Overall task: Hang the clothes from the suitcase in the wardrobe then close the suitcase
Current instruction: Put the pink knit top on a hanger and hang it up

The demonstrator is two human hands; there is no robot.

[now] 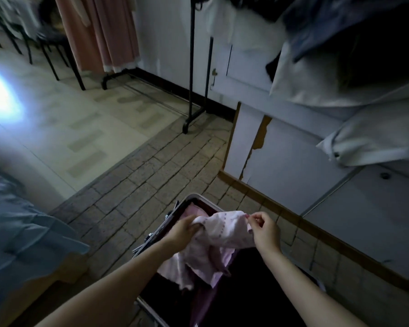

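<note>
An open dark suitcase (151,234) lies on the floor at the bottom centre, its interior dark with some pink-purple cloth inside. Both my hands hold a pale pink garment (220,234) with small dotted trim just above it. My left hand (183,230) grips its left edge. My right hand (265,228) pinches its right top corner. The rest of the garment hangs down into the suitcase. The white wardrobe (293,161) stands to the right, with white and dark clothes (328,74) hanging at the upper right.
A black clothes rail (194,67) stands ahead by the wall, with a pink dress (104,36) hung at its left end. Black chair legs (52,55) are at the far left. A blue bedcover (21,232) fills the left edge. Brick-pattern flooring (139,185) lies between them.
</note>
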